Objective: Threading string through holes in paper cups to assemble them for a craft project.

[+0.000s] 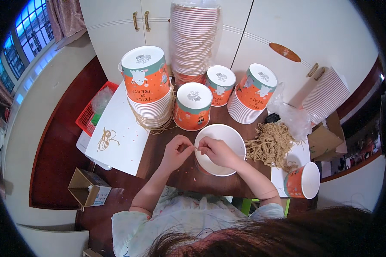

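Note:
Over the left rim of an upright paper bucket (229,139), white inside, my two hands meet fingertip to fingertip. My left hand (178,150) is closed in a pinch just outside the rim. My right hand (218,152) pinches as well, reaching across the bucket's opening. Between the fingertips shows a short bit of thin tan cord (196,148), mostly hidden by the fingers. Right of the bucket lies a big tangled heap of tan cords (270,143). An orange and green bucket (193,107) stands upside down just behind.
Upturned bucket stacks (146,81) (253,92) stand at the back, the left one with cords draped around it. A tall wrapped stack (195,40) leans near the white cabinet (266,25). A bucket (309,180) lies tipped at right. Loose cords (107,139) lie left.

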Demonstrator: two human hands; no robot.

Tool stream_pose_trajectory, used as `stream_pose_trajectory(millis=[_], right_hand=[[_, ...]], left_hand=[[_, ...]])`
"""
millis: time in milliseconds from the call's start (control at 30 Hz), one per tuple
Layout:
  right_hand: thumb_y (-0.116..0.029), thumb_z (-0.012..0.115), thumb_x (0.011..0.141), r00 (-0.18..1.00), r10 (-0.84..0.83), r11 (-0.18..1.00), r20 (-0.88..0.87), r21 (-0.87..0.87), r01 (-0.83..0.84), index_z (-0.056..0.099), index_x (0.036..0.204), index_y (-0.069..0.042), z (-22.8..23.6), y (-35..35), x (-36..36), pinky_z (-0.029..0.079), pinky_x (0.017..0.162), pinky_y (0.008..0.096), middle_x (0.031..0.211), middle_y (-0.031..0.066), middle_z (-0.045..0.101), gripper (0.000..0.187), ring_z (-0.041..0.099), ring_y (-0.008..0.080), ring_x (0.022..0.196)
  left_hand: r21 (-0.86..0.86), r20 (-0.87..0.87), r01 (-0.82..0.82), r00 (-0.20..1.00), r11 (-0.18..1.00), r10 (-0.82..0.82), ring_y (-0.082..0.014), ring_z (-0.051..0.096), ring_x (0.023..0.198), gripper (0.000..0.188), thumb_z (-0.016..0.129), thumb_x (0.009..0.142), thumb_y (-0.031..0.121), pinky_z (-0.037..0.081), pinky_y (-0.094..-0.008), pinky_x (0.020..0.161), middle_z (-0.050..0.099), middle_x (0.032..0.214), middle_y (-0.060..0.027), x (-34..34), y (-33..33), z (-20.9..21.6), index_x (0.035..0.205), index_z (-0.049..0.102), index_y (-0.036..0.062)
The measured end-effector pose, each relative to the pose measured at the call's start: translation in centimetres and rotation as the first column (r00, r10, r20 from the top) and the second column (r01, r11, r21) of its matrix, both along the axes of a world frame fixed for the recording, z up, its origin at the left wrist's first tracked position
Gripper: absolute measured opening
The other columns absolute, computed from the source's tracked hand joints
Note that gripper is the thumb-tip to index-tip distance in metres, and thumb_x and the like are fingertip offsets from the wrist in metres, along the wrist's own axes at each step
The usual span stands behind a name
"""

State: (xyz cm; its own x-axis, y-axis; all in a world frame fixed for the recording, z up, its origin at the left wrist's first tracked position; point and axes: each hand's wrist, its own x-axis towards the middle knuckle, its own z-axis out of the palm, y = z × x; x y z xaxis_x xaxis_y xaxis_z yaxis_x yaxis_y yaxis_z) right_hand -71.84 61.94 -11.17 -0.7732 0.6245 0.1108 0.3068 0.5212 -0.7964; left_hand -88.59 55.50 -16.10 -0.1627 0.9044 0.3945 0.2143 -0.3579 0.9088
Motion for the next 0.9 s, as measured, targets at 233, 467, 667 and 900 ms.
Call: stream_pose_trajectory(millis=[233,467,667,900], right_hand=[[-0.007,0.05,0.082,0.999,0.018,1.0,0.052,-0.002,-0.018,0.051,0.084,-0.001,0.1,0.1,0.0,0.045,0.061,0.0288,0.071,0.0092,0.057,0.006,0.058,0.0183,0.067],[-0.005,0.049,0.083,0.997,0.004,1.0,-0.081,-0.006,-0.005,0.05,0.087,-0.001,0.3,0.0,-0.2,0.044,0.06,0.0267,0.071,0.0082,0.057,0.005,0.057,0.0151,0.066],[-0.005,0.05,0.083,0.995,0.022,1.0,-0.095,-0.005,-0.023,0.05,0.087,-0.001,0.5,-0.2,-0.2,0.044,0.06,0.0259,0.071,0.0079,0.057,0.005,0.056,0.0139,0.066],[-0.005,0.051,0.083,0.995,0.022,1.0,-0.102,-0.018,-0.024,0.05,0.087,-0.001,0.2,0.0,-0.1,0.044,0.06,0.026,0.069,0.0076,0.056,0.005,0.055,0.0139,0.065]], left_hand=[[-0.144,0.376,0.171,0.92,0.975,-0.106,-0.0067,0.054,0.072,0.006,0.058,0.077,0.001,0.043,-0.0192,0.065,0.056,0.081,-0.0008,-0.3,-0.1,-0.4,0.082,0.054,0.0029],[-0.149,0.414,0.296,0.885,0.944,-0.212,-0.0063,0.055,0.074,0.012,0.058,0.077,0.002,0.045,-0.0192,0.067,0.057,0.076,-0.0011,-0.1,-0.5,0.6,0.088,0.052,0.0024],[-0.257,0.071,0.155,0.987,0.954,-0.141,-0.0006,0.046,0.065,0.008,0.059,0.077,0.002,0.037,-0.0147,0.057,0.054,0.072,0.0037,-0.1,-0.7,0.9,0.084,0.055,0.0036],[-0.232,0.215,0.187,0.967,0.955,-0.137,-0.0004,0.045,0.063,0.006,0.06,0.079,0.004,0.036,-0.0149,0.056,0.053,0.071,0.0045,0.5,-0.4,0.1,0.083,0.057,0.0031]])
